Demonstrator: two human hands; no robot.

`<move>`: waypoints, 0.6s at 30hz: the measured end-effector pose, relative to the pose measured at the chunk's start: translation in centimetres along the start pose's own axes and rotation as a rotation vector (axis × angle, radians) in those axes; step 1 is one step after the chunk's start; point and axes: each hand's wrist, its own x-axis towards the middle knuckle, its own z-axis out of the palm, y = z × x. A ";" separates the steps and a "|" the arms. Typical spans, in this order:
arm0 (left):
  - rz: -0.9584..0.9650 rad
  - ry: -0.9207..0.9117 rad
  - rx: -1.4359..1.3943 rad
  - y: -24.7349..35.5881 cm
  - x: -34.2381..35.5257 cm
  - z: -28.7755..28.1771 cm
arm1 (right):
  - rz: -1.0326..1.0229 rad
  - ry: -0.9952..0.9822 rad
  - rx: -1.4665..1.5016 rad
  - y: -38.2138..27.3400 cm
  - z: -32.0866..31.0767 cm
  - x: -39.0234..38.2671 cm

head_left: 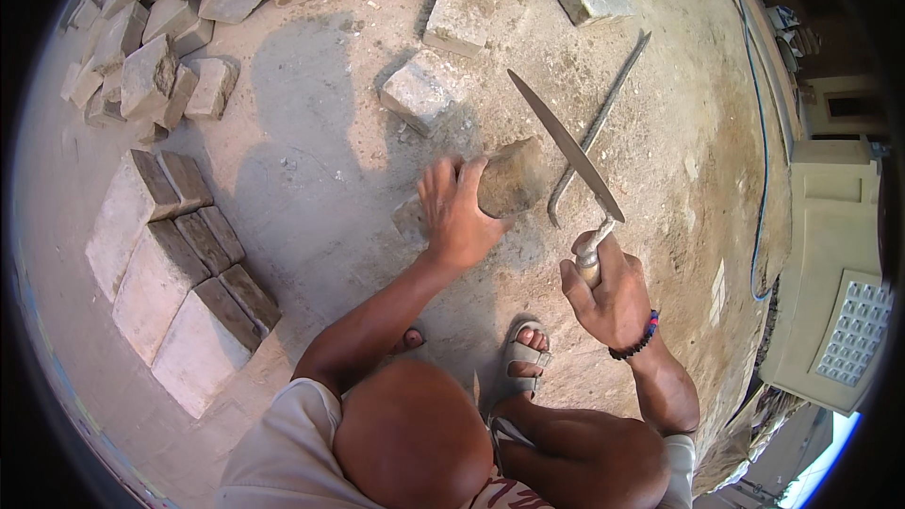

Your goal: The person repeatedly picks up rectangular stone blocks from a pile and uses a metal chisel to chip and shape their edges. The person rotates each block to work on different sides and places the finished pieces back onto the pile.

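Note:
My left hand (457,212) grips a dusty, rough brown block (514,174) on the ground, fingers curled over its left part; part of another piece (409,221) shows beneath them. My right hand (608,292) is closed round the handle of a trowel, its long narrow metal blade (570,146) raised and pointing up and left. A bent metal bar (627,66) lies on the ground just right of the block, partly behind the blade. A pale block (424,90) sits above my left hand.
Loose blocks (146,75) are heaped at upper left. Several blocks (151,292) stand in neat rows at left. A lone block (594,2) lies at the top. A blue hose (760,226) runs along the right edge, beside a cream wall (820,217). My sandalled foot (526,358) is below.

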 end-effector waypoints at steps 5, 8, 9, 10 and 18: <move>0.020 0.008 -0.060 0.2 -0.7 0.5 | 0.212 -0.024 0.008 8.1 3.6 -0.4; 0.041 0.067 -0.105 -0.6 -0.8 0.3 | 0.319 -0.072 -0.130 8.3 3.0 -0.2; 0.037 0.074 -0.099 -0.9 -0.7 0.1 | 0.222 -0.026 -0.076 6.5 2.9 -0.5; 0.026 0.070 -0.087 -1.4 -1.0 -0.5 | 0.133 0.012 -0.013 3.8 3.0 -1.2; 0.077 0.029 -0.020 -0.5 -1.0 -0.7 | 0.366 -0.034 -0.198 10.5 2.6 0.5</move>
